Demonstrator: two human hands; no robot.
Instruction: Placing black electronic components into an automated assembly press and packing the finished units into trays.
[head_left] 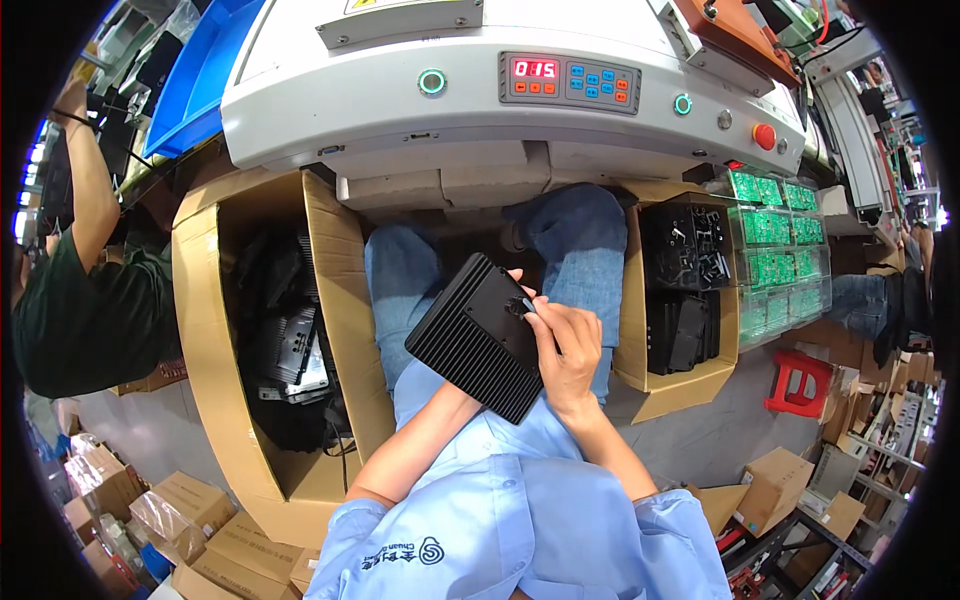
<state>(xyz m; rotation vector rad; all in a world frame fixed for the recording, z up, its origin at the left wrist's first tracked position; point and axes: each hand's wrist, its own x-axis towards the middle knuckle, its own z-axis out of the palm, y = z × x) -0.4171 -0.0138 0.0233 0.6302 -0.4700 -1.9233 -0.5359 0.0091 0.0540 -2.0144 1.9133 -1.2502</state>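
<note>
A black finned metal case [475, 340] is tilted above my lap, its ribbed face turned up. My left hand [458, 400] supports it from underneath, mostly hidden, with fingertips showing past its upper right edge. Over the case's right side, my right hand [568, 350] has thumb and forefinger pinched at a small dark piece [520, 306] on the smooth flat part. What that piece is, I cannot make out.
A carton [205, 330] of black cases stands left of my knees; another carton [690, 385] with black parts stands right. Beyond it are clear trays of green circuit boards [768, 228]. A white machine [460, 120] with a lit panel spans the front. A co-worker [90, 310] is at left; a red stool [800, 383] at right.
</note>
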